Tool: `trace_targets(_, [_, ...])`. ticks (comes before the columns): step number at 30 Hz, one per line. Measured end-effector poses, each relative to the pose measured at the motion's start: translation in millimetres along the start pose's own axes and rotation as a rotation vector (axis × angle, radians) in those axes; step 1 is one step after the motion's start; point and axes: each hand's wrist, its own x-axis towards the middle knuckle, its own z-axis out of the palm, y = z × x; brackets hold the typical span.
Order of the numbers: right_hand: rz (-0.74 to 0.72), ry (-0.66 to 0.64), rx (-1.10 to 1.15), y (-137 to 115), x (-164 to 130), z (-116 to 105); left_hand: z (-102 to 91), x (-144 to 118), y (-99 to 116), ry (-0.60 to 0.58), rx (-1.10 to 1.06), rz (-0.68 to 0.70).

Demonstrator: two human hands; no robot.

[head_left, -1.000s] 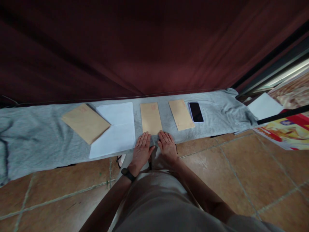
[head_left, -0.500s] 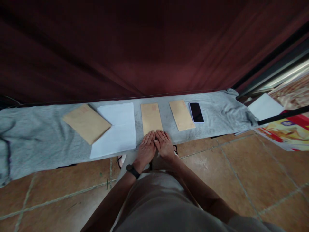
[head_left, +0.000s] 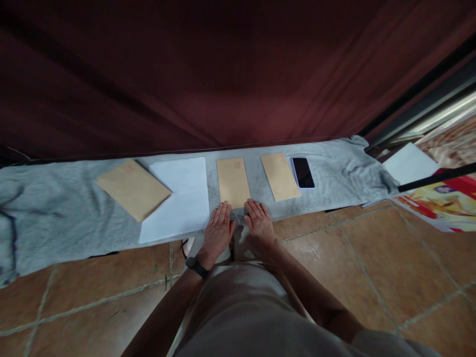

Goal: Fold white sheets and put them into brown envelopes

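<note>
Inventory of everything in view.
Cloth: 1, grey, central
Phone: 1, mostly black, right
Paper: uncountable, white, left of centre
Envelopes: 3+, tan, overlapping paper, centre, beside phone
Curtain: 1, dark red, behind
Bars: 2+, black, right
Loose sheet: 1, white, far right
Printed board: 1, multicoloured, far right
Tiles: several, brown, below
Watch: 1, black, left wrist
Shirt: 1, beige, bottom
Left hand: 1, bare, near-left corner of middle envelope
Right hand: 1, bare, near-right corner

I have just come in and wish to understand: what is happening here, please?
Someone's open left hand and right hand lie at the near corners of a flat, rectangular brown paper envelope on a grey cloth. To its right are a similar brown envelope and a black-screened rectangular phone; to its left, another brown envelope, perhaps a stack, partly covers white paper sheets.
</note>
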Motion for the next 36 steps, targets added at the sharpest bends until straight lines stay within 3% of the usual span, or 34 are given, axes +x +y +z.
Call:
trace_targets(7, [0.025,0.005,-0.023,3,-3,-1,2.8,-1,0,0.040,-0.022,-0.012])
trace_targets(15, [-0.021,-0.026,0.003,-14,7,3,-5.1,13,16,-0.046,-0.019,0.038])
trace_targets(27, [0.025,0.015,-0.034,2,-2,2,3.7,2,4,0.116,-0.044,-0.062])
trace_targets(36, [0.041,-0.019,-0.111,1,-3,0,-5.3,5,11,0.075,0.061,-0.169])
